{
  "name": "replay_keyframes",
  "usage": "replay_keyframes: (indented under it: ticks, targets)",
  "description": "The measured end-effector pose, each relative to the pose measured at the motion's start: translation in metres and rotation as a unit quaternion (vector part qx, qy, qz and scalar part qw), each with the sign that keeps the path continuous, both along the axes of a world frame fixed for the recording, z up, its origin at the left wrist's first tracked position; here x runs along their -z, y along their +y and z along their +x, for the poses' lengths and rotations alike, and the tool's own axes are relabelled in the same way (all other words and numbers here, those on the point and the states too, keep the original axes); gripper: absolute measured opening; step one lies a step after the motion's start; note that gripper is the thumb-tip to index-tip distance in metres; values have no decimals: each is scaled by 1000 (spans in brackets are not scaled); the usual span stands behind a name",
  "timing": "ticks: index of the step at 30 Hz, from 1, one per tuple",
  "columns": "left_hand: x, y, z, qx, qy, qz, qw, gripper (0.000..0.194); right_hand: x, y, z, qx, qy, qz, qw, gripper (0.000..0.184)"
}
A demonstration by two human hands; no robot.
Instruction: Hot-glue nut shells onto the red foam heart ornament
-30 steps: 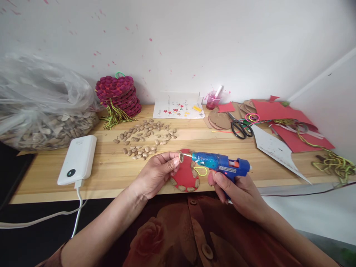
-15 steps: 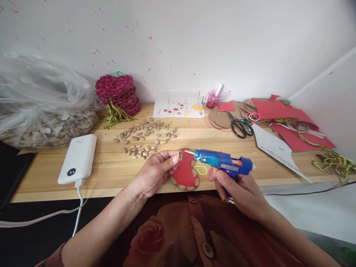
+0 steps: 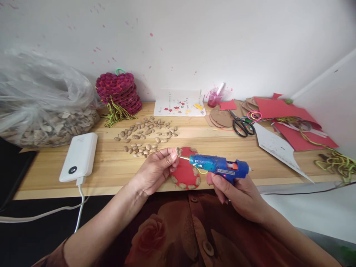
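Between thumb and fingertips, my left hand (image 3: 157, 168) pinches a peanut shell (image 3: 178, 151). My right hand (image 3: 236, 191) is wrapped round the handle of a blue hot glue gun (image 3: 218, 165), whose metal nozzle points left and meets the underside of the shell or lies right beside it. Below both hands a red card shape (image 3: 182, 170) lies at the table's front edge, with several peanut shells along its right and lower rim. A yellow cord loop (image 3: 202, 171) shows beside it, partly hidden by the glue gun.
Loose peanut shells (image 3: 147, 128) are spread behind my left hand. At the left are a power bank (image 3: 79, 157) with a cable and a plastic bag (image 3: 47, 122) of shells. Scissors (image 3: 242, 126), red card (image 3: 289, 111) and yarn (image 3: 338, 165) lie at the right.
The glue gun has dropped slightly and moved left, bringing its nozzle to the peanut shell. My left hand has shifted a little left and tilted the shell.
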State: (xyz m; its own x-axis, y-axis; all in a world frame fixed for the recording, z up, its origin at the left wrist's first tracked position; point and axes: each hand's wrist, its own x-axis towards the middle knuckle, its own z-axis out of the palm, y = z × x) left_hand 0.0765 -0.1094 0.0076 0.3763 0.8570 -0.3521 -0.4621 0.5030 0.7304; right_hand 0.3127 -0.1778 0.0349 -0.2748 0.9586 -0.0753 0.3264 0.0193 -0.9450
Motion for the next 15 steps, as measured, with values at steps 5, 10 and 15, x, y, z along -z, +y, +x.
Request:
replay_keyframes:
  ticks: [5,10,15]
  targets:
    - [0,0,1,-1,2,-2,1000,40,1,0,0,-4,-3,0,1000,39]
    - [0,0,1,0,1,0,1000,40,1,0,0,-8,3,6,1000,38]
    - [-1,0,1,-1,2,-1,1000,40,1,1,0,-12,-2,9,1000,38]
